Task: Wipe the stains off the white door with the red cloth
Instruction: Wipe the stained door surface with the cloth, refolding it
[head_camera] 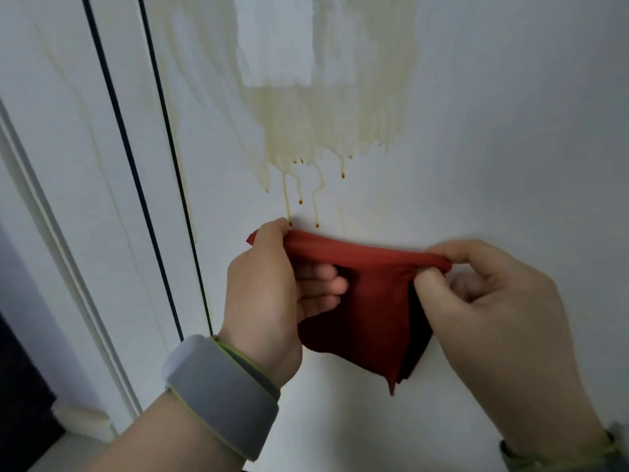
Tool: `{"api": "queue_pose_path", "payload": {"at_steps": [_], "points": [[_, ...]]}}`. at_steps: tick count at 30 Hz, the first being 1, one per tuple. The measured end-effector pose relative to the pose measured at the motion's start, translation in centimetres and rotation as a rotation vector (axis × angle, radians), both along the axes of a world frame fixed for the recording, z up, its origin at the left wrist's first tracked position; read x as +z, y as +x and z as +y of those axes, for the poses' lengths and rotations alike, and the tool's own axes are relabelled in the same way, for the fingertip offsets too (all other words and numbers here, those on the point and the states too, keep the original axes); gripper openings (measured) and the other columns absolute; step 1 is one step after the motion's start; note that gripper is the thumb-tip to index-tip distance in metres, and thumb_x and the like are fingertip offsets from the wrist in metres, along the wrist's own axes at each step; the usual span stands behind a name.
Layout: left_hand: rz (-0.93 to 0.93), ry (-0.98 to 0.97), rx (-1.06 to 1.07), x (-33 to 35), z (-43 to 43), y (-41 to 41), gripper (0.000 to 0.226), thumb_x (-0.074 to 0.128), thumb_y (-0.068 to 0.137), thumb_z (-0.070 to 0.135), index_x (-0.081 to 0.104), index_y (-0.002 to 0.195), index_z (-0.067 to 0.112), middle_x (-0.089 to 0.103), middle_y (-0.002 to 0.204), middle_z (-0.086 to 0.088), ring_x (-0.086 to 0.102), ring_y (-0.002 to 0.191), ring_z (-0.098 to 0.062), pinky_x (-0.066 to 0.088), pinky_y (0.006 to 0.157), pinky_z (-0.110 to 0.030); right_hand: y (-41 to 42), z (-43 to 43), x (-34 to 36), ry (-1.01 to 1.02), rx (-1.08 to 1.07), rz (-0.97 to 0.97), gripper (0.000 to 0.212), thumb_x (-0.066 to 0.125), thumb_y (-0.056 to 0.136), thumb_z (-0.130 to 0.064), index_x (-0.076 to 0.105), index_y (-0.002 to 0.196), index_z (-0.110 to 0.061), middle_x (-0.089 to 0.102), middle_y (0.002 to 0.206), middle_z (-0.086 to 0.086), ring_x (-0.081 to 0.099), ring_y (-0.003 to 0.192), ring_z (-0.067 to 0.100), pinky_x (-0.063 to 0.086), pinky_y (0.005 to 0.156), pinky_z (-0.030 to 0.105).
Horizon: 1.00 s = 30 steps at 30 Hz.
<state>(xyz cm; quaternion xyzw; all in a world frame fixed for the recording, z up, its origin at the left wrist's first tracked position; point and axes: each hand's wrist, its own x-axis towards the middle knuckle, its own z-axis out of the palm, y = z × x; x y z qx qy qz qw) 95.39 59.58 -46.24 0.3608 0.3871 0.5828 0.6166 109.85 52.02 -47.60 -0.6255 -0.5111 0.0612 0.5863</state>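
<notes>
1. White door [493,148]: fills most of the view, seen from close up; its face is flat and plain.
2. Dark seams [136,172]: two thin dark lines slant down the left part of the view. To their left stands a white moulded door frame [61,253].
3. Stains [326,124]: a yellowish-brown wash spread across the upper door and streaked downward. Fainter streaks reach across the seams to the left.
4. Pale patch [277,46]: a cleaner, roughly rectangular area inside the upper part of the stains.
5. Drips [301,201]: thin runs with dark orange beads at their ends, hanging below the stains. The lowest beads sit just above the cloth's top edge.
6. Red cloth [371,301]: held in front of the door, below the stains. Its top edge is pulled taut between my two hands, and the rest hangs in folds down to a point.
7. Left hand [262,287]: pinches the cloth's upper left corner, thumb on top, with the fingers curled against the near side of the fabric.
8. Right hand [493,301]: pinches the cloth's upper right corner between thumb and forefinger; the other fingers are loosely curled.
9. Grey wristband [221,393]: wraps my left wrist and has yellow-green edging. A sliver of a similar band shows at my right wrist, at the frame's lower right corner.
10. Dark area [20,386]: lower left, beyond the door frame; I cannot tell what it is.
</notes>
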Motion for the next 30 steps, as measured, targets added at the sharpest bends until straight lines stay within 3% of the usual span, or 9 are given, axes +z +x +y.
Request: {"api": "queue_pose_path", "payload": {"at_steps": [3, 5, 8, 11, 13, 16, 20, 23, 30], "points": [[-0.006, 0.039, -0.004, 0.1, 0.5, 0.2, 0.032, 0.054, 0.101, 0.032, 0.067, 0.084, 0.009, 0.065, 0.058, -0.015, 0.069, 0.052, -0.031, 0.057, 0.048, -0.03, -0.4, 0.7, -0.2, -0.001, 0.071, 0.262, 0.015, 0.06, 0.094, -0.012, 0.066, 0.085, -0.023, 0.054, 0.043, 0.015, 0.046, 0.032, 0.019, 0.037, 0.034, 0.026], [-0.039, 0.075, -0.014, 0.1, 0.8, 0.5, 0.028, 0.056, 0.099, 0.032, 0.067, 0.088, 0.009, 0.071, 0.065, -0.021, 0.075, 0.062, -0.035, 0.061, 0.056, -0.034, -0.8, 1.3, 0.0, 0.019, 0.164, 0.484, 0.016, 0.056, 0.1, -0.008, 0.064, 0.091, -0.019, 0.064, 0.048, 0.015, 0.059, 0.035, 0.023, 0.046, 0.032, 0.028], [-0.086, 0.167, -0.032, 0.7, 1.3, 0.8, 0.037, 0.048, 0.099, 0.035, 0.062, 0.083, 0.005, 0.073, 0.073, -0.025, 0.077, 0.074, -0.039, 0.062, 0.066, -0.037, -1.1, 2.2, 0.5, 0.173, 0.305, 0.644, 0.013, 0.054, 0.101, -0.005, 0.061, 0.104, -0.016, 0.076, 0.071, 0.014, 0.077, 0.066, 0.027, 0.065, 0.064, 0.036], [-0.146, 0.301, -0.089, 2.0, 1.6, 0.5, 0.031, 0.039, 0.097, 0.021, 0.061, 0.082, 0.005, 0.075, 0.08, -0.023, 0.077, 0.083, -0.039, 0.063, 0.077, -0.037, -1.3, 2.5, 0.8, 0.371, 0.378, 0.531, 0.034, 0.056, 0.098, -0.001, 0.052, 0.121, -0.026, 0.079, 0.093, 0.006, 0.077, 0.091, 0.02, 0.059, 0.089, 0.027], [-0.149, 0.372, -0.107, 2.5, 1.9, 0.3, 0.027, 0.04, 0.096, 0.012, 0.065, 0.088, 0.005, 0.076, 0.085, -0.021, 0.078, 0.086, -0.036, 0.063, 0.08, -0.036, -1.2, 2.8, 0.5, 0.432, 0.445, 0.432, 0.052, 0.054, 0.096, 0.008, 0.042, 0.125, -0.033, 0.077, 0.109, 0.005, 0.073, 0.106, 0.018, 0.054, 0.095, 0.021], [-0.097, 0.373, -0.042, 2.2, 2.3, 0.5, 0.028, 0.053, 0.104, 0.026, 0.068, 0.091, 0.007, 0.077, 0.081, -0.018, 0.079, 0.082, -0.034, 0.065, 0.072, -0.033, -0.4, 3.5, -0.8, 0.458, 0.474, 0.304, 0.051, 0.051, 0.094, 0.016, 0.045, 0.116, -0.029, 0.072, 0.119, 0.008, 0.069, 0.115, 0.021, 0.05, 0.099, 0.021], [-0.055, 0.257, 0.098, 0.4, 2.3, 0.9, 0.041, 0.062, 0.098, 0.046, 0.065, 0.082, 0.008, 0.074, 0.068, -0.018, 0.078, 0.07, -0.033, 0.064, 0.059, -0.031, -0.5, 4.1, -2.4, 0.403, 0.359, 0.176, 0.035, 0.061, 0.094, 0.006, 0.072, 0.11, -0.023, 0.076, 0.109, -0.005, 0.072, 0.107, 0.014, 0.052, 0.096, 0.02], [-0.056, 0.219, 0.152, -0.6, 2.4, 1.1, 0.043, 0.064, 0.097, 0.047, 0.064, 0.08, 0.007, 0.072, 0.064, -0.019, 0.077, 0.066, -0.033, 0.062, 0.054, -0.03, -1.5, 4.4, -3.2, 0.41, 0.271, 0.176, 0.042, 0.065, 0.095, 0.001, 0.072, 0.117, -0.034, 0.077, 0.101, -0.013, 0.074, 0.098, 0.008, 0.051, 0.09, 0.013], [-0.066, 0.156, 0.169, -2.2, 2.1, 0.8, 0.046, 0.065, 0.095, 0.047, 0.064, 0.078, 0.005, 0.071, 0.063, -0.021, 0.077, 0.067, -0.037, 0.063, 0.056, -0.032, -2.8, 4.7, -4.1, 0.381, 0.168, 0.276, 0.034, 0.069, 0.091, -0.009, 0.074, 0.109, -0.038, 0.078, 0.087, -0.014, 0.076, 0.084, 0.006, 0.057, 0.085, 0.022]]}}
